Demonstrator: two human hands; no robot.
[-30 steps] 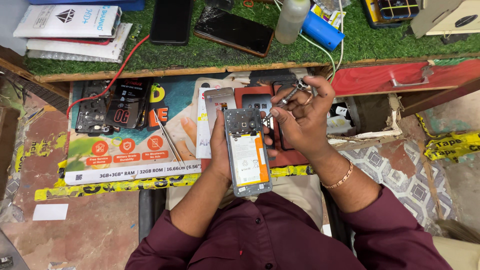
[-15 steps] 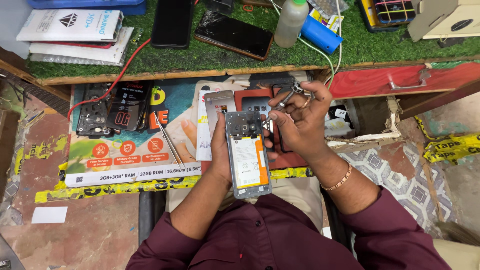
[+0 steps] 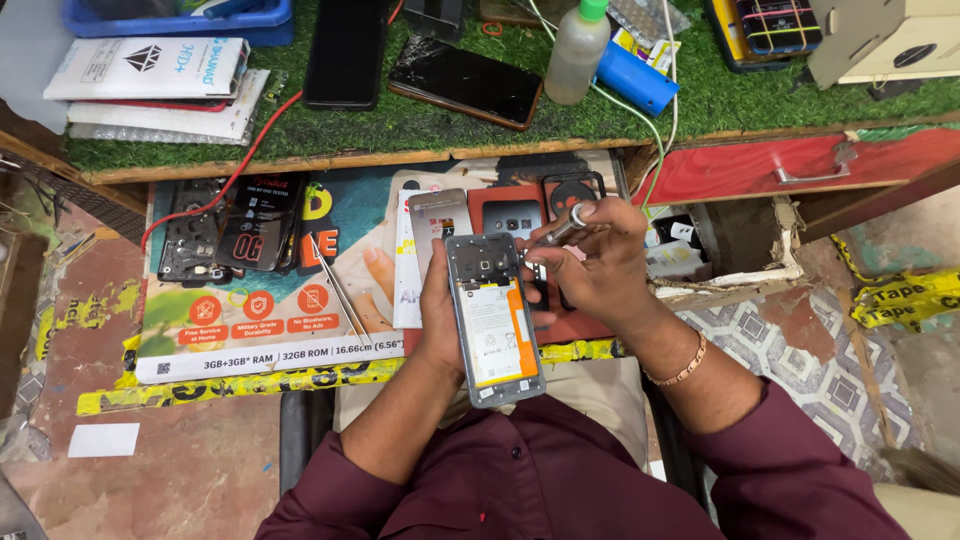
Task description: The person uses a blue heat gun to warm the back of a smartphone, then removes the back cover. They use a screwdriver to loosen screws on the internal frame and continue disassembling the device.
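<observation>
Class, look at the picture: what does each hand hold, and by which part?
The left hand grips the opened phone by its long left edge. The right hand pinches a small metal screwdriver by its handle, tip at the phone's top.

— What's under me here?

— A worn reddish floor (image 3: pixel 170 470) with yellow tape (image 3: pixel 905 295) stuck across it, and patterned tile (image 3: pixel 800 355) to my right.

— And ahead of me?

— My wooden workbench (image 3: pixel 340 162), topped with green artificial turf (image 3: pixel 700 100). A red drawer (image 3: pixel 790 170) with a metal handle (image 3: pixel 812 172) sits under its edge. The light is bright and even.
</observation>
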